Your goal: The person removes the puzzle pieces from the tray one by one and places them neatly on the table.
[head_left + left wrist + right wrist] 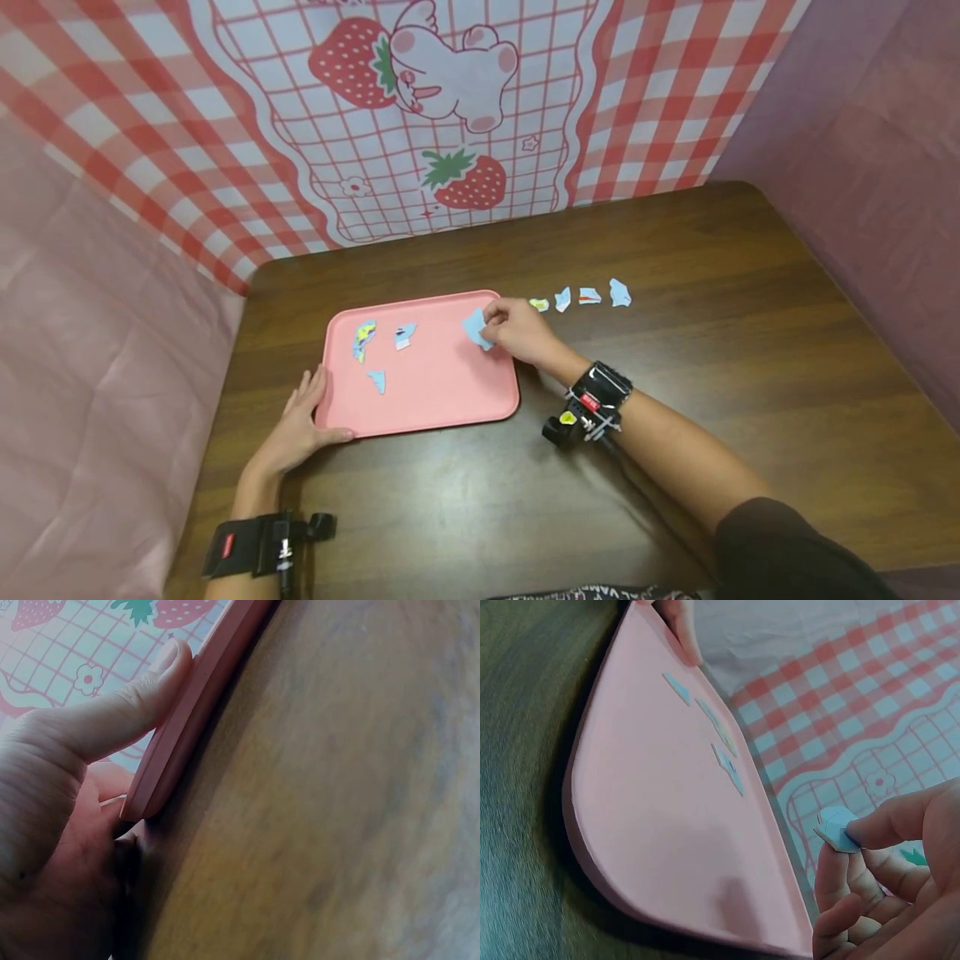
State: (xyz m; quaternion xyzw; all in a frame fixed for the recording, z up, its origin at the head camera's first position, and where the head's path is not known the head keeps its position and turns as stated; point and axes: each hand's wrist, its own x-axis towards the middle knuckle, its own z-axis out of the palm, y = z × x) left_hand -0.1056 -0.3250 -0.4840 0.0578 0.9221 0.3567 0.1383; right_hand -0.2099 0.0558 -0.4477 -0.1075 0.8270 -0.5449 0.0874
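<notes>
Over the right end of a pink tray [427,404], my right hand [520,332] pinches a light-blue piece of card [475,328] between thumb and fingers. In the right wrist view that card piece [835,828] is held above the tray surface. My left hand [300,425] rests at the tray's near left corner, fingers along the left side and thumb against the front edge. On the tray's left half lie a yellow-and-blue piece [363,340], a blue-and-white piece [405,335] and a small blue piece [377,381], apart from each other.
Right of the tray, a row of cut pieces lies on the brown wooden table [720,350]: a yellow one [538,305], a blue-white one [562,299], a red-striped one [589,296] and a light-blue one [619,292]. A strawberry-print cloth [480,167] hangs behind.
</notes>
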